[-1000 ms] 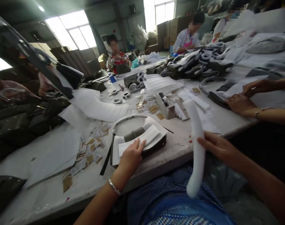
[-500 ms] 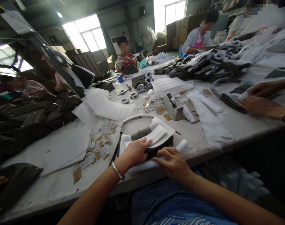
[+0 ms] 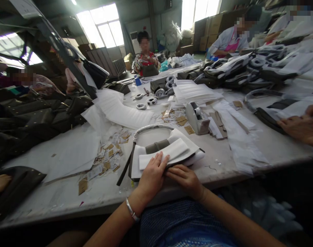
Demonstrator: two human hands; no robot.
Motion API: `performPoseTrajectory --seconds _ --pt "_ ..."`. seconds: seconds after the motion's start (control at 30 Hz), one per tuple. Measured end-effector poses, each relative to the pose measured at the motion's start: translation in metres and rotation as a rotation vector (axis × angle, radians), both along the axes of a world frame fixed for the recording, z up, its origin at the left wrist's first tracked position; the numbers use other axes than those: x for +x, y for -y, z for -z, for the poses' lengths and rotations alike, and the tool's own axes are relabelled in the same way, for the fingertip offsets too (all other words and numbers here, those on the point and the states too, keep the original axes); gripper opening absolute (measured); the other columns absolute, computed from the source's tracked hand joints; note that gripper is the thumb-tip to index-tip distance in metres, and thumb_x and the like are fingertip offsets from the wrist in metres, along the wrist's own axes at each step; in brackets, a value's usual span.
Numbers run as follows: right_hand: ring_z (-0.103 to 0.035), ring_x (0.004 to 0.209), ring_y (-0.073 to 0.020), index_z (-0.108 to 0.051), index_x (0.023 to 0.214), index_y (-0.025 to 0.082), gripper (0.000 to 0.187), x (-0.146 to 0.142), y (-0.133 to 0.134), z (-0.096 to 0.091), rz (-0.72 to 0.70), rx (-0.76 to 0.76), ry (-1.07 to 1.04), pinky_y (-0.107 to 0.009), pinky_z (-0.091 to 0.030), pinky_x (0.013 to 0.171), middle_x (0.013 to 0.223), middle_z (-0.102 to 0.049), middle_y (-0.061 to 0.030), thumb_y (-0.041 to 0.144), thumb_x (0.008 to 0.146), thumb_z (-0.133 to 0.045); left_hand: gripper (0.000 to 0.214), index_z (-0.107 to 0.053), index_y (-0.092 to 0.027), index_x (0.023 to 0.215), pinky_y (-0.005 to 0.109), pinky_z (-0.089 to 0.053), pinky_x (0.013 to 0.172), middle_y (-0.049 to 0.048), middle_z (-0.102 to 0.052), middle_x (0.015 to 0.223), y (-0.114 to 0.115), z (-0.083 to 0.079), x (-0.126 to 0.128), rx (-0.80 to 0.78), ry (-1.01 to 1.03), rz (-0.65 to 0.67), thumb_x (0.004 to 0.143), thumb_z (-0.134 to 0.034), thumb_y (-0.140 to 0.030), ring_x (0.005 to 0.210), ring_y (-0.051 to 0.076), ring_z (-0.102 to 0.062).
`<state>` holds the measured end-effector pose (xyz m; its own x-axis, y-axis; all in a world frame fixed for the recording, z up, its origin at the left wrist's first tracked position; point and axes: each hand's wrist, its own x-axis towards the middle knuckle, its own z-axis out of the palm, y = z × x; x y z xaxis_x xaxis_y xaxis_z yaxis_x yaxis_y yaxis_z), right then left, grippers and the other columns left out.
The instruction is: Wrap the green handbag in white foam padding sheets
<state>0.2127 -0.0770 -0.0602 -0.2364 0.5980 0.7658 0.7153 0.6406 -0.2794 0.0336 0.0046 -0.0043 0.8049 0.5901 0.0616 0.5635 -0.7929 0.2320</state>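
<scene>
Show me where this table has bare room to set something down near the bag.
Bare tabletop shows between the bag and the white strips to its right, save small scraps; another patch lies between the loose tags and front edge. Behind the bag, tape dispenser and white sheets crowd it.

- bag: front partly hidden by left hand
- white padding at bag's right end: rest hidden
- tags left of bag: print too small
- co-worker's hand, far left of bag: cut off by edge
</scene>
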Motion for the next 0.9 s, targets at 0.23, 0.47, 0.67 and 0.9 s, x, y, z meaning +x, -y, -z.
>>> performPoseTrajectory --seconds 0.23,0.47,0.67,0.9 --pt "-0.063 0.112 -0.0225 -0.065 0.128 0.025 0.038 0.071 0.031 -0.006 0.306 -0.055 0.233 -0.044 -0.045 0.104 0.116 -0.073 -0.0031 0.007 0.096 -0.055 0.075 -0.033 -0.019 0.152 0.049 -0.034 0.119 0.0195 -0.033 0.159 0.000 -0.001 -0.002 -0.042 -0.013 -0.004 0.083 -0.061 -0.009 0.146 0.032 -0.034" --pt "-0.066 0.101 -0.0247 -0.071 0.118 0.024 0.031 0.078 0.021 -0.001 0.296 0.018 0.289 -0.043 -0.045 0.099 0.106 -0.075 -0.0045 0.009 0.093 -0.060 0.077 -0.035 -0.016 0.151 0.047 -0.031 0.120 0.0216 -0.034 0.158 0.004 -0.012 0.000 -0.063 0.013 -0.015 0.085 -0.070 -0.032 0.146 0.032 -0.034" --pt "-0.066 0.100 -0.0239 -0.069 0.121 0.025 0.035 0.072 0.022 -0.006 0.272 0.009 0.268 -0.040 -0.046 0.099 0.106 -0.075 -0.0046 0.008 0.091 -0.063 0.064 -0.036 -0.019 0.150 0.046 -0.035 0.118 0.0209 -0.035 0.157 0.006 0.004 0.002 0.040 0.012 -0.032 0.092 -0.060 -0.025 0.145 0.031 -0.035" --pt "-0.042 0.139 -0.0300 -0.045 0.149 0.025 0.054 0.071 -0.007 -0.039 0.200 -0.149 0.460 -0.055 -0.023 0.121 0.147 -0.053 -0.0083 0.019 0.097 -0.059 0.062 -0.034 -0.021 0.152 0.048 -0.038 0.116 0.0193 -0.036 0.157 0.011 0.029 0.003 0.227 0.018 -0.044 0.093 -0.047 -0.009 0.145 0.031 -0.034"
